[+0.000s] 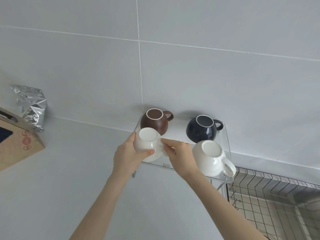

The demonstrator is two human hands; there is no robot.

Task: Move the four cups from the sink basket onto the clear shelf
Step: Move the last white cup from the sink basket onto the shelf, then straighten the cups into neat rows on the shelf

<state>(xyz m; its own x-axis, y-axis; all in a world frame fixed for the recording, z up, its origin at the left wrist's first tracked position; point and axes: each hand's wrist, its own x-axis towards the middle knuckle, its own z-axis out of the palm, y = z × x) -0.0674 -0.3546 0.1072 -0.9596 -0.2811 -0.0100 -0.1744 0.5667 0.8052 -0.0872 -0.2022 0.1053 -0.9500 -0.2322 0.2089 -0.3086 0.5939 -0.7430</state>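
Observation:
Upside down on the clear shelf point(226, 146) stand a brown cup point(154, 122) at the back left, a dark blue cup point(201, 129) at the back right and a white cup point(210, 158) at the front right. A second white cup point(148, 144), also upside down, is at the shelf's front left. My left hand point(127, 155) wraps around its left side. My right hand point(180, 154) pinches its right side, where the handle is hidden by my fingers.
The wire sink basket point(270, 196) lies at the lower right, no cups visible in it. A cardboard box point(19, 144) and a crumpled foil bag point(32, 106) sit on the counter at the left. A tiled wall point(155, 58) rises behind the shelf.

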